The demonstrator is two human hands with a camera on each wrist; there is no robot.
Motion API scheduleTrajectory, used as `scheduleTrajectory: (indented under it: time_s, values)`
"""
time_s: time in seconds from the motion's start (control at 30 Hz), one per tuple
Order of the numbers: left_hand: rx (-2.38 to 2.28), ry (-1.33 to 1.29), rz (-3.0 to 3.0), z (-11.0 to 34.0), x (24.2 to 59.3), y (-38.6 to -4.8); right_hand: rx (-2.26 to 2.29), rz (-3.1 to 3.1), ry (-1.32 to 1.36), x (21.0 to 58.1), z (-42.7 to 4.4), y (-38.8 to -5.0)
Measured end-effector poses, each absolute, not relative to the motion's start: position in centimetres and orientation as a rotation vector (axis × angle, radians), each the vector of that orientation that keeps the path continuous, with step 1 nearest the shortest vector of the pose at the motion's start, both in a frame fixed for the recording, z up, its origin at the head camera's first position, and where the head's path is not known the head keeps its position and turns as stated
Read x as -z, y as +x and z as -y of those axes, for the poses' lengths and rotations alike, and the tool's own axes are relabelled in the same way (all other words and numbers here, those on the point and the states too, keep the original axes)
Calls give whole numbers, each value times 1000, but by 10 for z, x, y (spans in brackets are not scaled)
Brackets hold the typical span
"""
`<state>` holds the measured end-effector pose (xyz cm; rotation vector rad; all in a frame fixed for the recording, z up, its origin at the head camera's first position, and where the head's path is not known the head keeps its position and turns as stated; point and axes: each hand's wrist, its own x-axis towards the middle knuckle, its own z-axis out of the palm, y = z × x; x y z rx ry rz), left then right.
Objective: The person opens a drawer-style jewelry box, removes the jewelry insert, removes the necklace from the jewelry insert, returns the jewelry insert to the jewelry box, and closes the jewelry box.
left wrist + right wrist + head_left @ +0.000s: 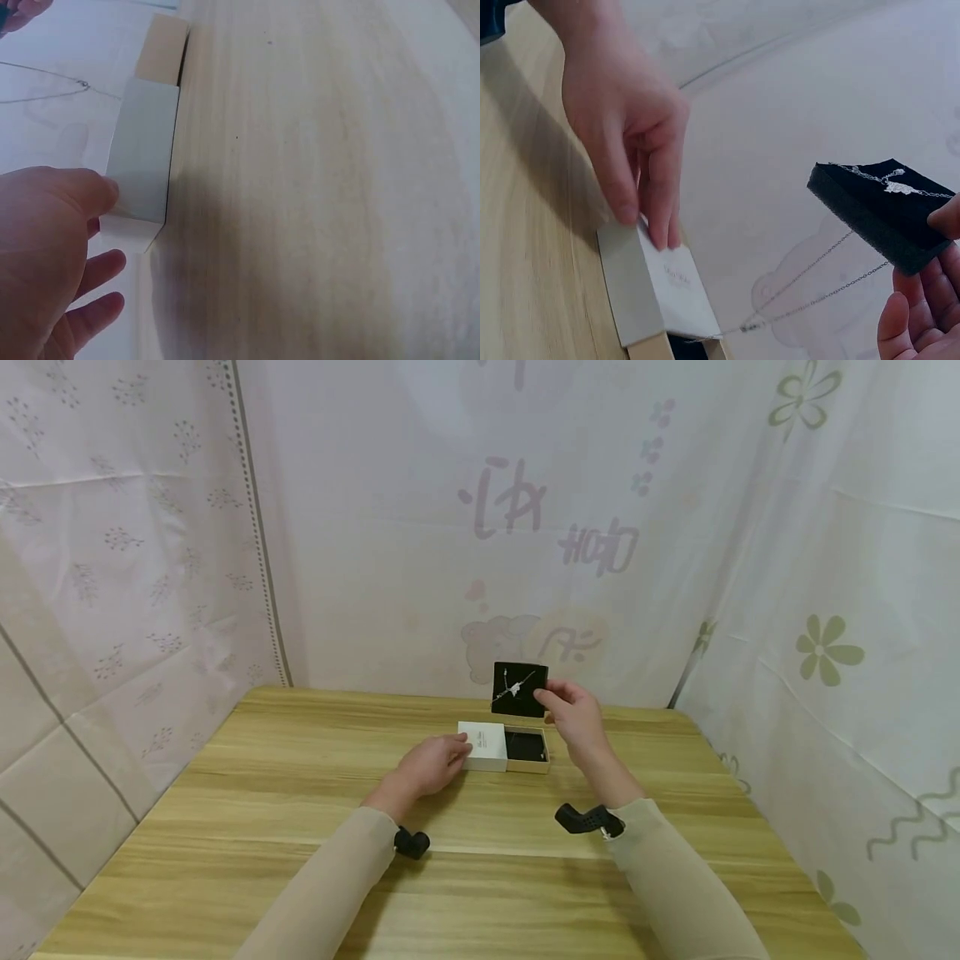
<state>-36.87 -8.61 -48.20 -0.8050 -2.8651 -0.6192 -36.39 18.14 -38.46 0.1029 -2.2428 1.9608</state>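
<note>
My right hand (581,720) holds up a black foam jewelry pad (855,214) by its right edge, thumb on the face and fingers behind. A silver necklace with a small pendant (902,187) crosses the pad's face. Its thin chain loops below the pad, down towards the box in the right wrist view. On the table, a white box sleeve (483,746) with small print has its tan drawer (529,767) slid partly out to the right. Something black (525,745) lies inside the drawer. My left hand (429,766) rests its thumb and fingertips on the sleeve's left end.
The box stands on a wood-grain table (480,893), towards its far edge. Patterned pale curtains (390,527) hang behind and on both sides. Each wrist carries a black camera mount, such as the right one (588,818).
</note>
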Motion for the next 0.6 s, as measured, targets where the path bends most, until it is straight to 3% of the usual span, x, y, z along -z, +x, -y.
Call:
scheduleTrajectory:
  time_s: [0.33,0.6]
  values:
    - [697,-836,2854,92,482,-364,-2083,2171,151,379,-167,-355]
    - [905,-675,2804,101,462,-357,-2115,2157,186,373,-159,-348]
